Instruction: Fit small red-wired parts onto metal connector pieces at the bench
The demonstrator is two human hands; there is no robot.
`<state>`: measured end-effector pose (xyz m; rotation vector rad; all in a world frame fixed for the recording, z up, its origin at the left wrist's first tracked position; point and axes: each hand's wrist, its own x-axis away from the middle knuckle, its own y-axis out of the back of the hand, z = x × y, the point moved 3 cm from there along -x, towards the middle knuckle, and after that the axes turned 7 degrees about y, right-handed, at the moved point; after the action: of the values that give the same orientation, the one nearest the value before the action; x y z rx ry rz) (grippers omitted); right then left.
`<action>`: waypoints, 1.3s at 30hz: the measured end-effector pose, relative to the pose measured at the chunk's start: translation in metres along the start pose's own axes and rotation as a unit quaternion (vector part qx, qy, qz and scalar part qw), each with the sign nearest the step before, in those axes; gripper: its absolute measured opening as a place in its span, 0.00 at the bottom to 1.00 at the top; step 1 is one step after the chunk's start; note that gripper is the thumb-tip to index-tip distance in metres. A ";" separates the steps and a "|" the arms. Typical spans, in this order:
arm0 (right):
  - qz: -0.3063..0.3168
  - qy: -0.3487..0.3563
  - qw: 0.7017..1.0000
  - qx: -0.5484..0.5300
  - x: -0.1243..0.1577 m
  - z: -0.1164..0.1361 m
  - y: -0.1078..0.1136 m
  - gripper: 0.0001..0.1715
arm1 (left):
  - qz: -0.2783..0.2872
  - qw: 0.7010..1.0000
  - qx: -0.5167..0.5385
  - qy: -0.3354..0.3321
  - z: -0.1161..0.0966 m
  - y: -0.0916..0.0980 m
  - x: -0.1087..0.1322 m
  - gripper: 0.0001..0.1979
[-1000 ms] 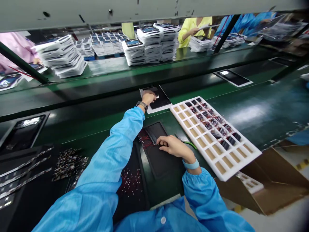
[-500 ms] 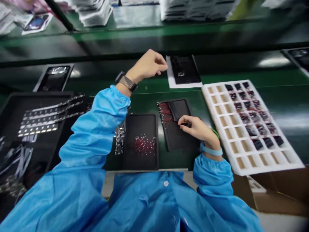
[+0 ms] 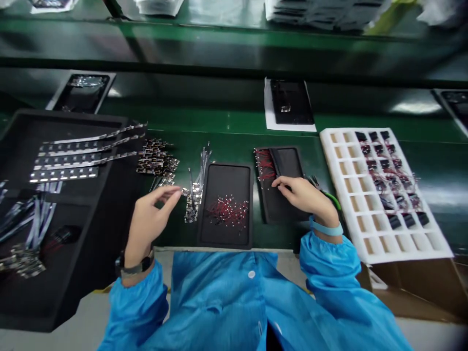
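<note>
My left hand (image 3: 148, 222) hovers over the bench edge with fingers apart and empty, just left of a row of small circuit boards (image 3: 193, 192) and below a pile of small boards (image 3: 157, 158). My right hand (image 3: 303, 195) rests on a black tray (image 3: 283, 183), fingertips touching a small dark part beside red wires (image 3: 265, 168). Between my hands lies another black tray (image 3: 226, 204) holding loose red-wired parts. A black panel on a white sheet (image 3: 290, 105) lies on the green belt beyond.
A white foam grid tray (image 3: 383, 195) with several dark wired parts stands at the right, over a cardboard box (image 3: 413, 287). A large black tray (image 3: 62, 195) with LED strips fills the left. Green-handled cutters (image 3: 329, 195) lie by my right wrist. Another panel (image 3: 82, 90) rides the belt.
My left hand let go of the panel on the belt and drew back down to the bench's left side. The view tilted down. My right hand stayed on the black tray.
</note>
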<state>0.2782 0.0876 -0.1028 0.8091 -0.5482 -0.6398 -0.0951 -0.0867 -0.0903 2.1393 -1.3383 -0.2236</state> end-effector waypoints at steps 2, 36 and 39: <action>0.011 0.000 1.000 -0.001 -0.001 0.002 0.000 0.13 | -0.006 1.000 -0.011 0.023 0.021 0.000 0.011 0.11; 0.122 0.113 0.968 -0.190 -0.038 0.061 -0.030 0.16 | -0.004 0.983 -0.158 -0.095 0.043 -0.034 0.050 0.08; 0.111 0.123 0.964 -0.207 -0.036 0.063 -0.030 0.15 | -0.009 0.986 -0.136 -0.100 0.042 -0.033 0.050 0.04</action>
<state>0.2025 0.0666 -0.0981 0.4143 -0.2577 -0.4169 -0.0646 -0.1361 -0.1350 1.9394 -1.3137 -0.6074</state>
